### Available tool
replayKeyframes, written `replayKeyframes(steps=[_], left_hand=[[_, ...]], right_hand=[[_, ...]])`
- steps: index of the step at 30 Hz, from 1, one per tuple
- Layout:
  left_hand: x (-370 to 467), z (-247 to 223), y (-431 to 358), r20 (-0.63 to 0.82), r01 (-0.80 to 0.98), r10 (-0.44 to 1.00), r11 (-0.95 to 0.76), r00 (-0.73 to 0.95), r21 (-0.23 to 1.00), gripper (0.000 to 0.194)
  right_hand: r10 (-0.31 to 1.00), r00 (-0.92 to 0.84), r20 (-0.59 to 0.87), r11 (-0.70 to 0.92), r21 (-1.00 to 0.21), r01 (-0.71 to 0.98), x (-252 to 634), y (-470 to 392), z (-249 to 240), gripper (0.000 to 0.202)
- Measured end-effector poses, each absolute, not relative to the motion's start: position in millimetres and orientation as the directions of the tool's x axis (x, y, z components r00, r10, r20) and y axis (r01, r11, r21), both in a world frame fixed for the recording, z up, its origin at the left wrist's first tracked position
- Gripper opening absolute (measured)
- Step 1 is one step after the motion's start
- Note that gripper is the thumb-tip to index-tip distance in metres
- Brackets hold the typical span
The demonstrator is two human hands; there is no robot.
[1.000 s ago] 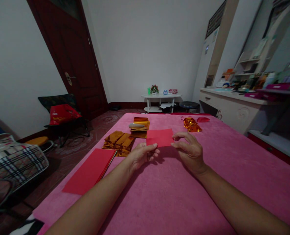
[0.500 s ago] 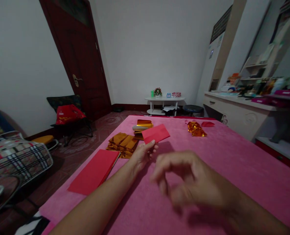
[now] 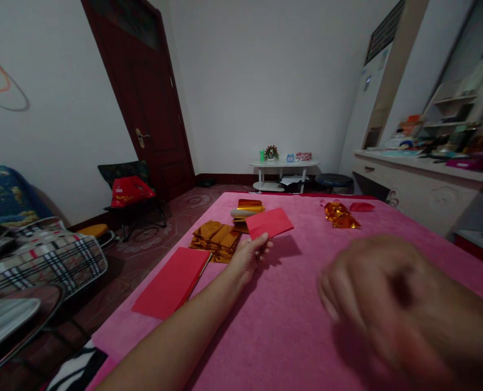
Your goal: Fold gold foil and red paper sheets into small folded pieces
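Observation:
My left hand (image 3: pixel 252 256) pinches the lower left corner of a piece of red paper (image 3: pixel 271 221), held tilted just above the pink cloth. Right of it, close to the camera, my right hand (image 3: pixel 380 293) hangs over the cloth with its fingers curled. Motion smears it, and whatever it may hold cannot be made out. A stack of red paper sheets (image 3: pixel 170 282) lies beside my left forearm. Beyond that are a pile of folded gold foil paper (image 3: pixel 214 239) and a gold roll (image 3: pixel 249 206) with a grey object lying against it.
A pink cloth (image 3: pixel 290 320) covers the table. At its far right lie crumpled gold foil (image 3: pixel 341 215) and a small red piece (image 3: pixel 362 207). A cluttered white dresser (image 3: pixel 424 179) stands to the right. On the left are a chair with a red bag (image 3: pixel 131 191) and a plaid-covered item (image 3: pixel 62 260).
My right hand has moved to the right and nearer the camera, its fingers curling in more. The left hand keeps its hold on the red paper. The view has turned slightly left.

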State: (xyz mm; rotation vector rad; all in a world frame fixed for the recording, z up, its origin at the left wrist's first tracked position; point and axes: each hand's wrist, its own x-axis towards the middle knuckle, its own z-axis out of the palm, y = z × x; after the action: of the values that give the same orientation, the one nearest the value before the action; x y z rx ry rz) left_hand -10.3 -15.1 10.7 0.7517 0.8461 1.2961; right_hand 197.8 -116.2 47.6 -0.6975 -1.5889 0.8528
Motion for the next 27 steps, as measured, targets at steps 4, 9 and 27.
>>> replayKeyframes(steps=[4, 9, 27], left_hand=[[-10, 6, -15, 0.028, -0.429, 1.000, -0.021, 0.011, 0.903, 0.030], [-8, 7, -20, 0.124, -0.259, 0.992, -0.123, -0.014, 0.958, 0.033], [-12, 11, -19, 0.208, -0.090, 0.978, -0.207, 0.001, 0.974, 0.035]], right_hand=[[0.930, -0.046, 0.365, 0.367, -0.930, 0.021, 186, -47, 83, 0.045], [0.990, 0.034, 0.137, 0.134, -0.988, 0.077, 182, -18, 56, 0.045], [0.963, 0.117, 0.241, 0.223, -0.963, 0.151, 185, -11, 21, 0.033]])
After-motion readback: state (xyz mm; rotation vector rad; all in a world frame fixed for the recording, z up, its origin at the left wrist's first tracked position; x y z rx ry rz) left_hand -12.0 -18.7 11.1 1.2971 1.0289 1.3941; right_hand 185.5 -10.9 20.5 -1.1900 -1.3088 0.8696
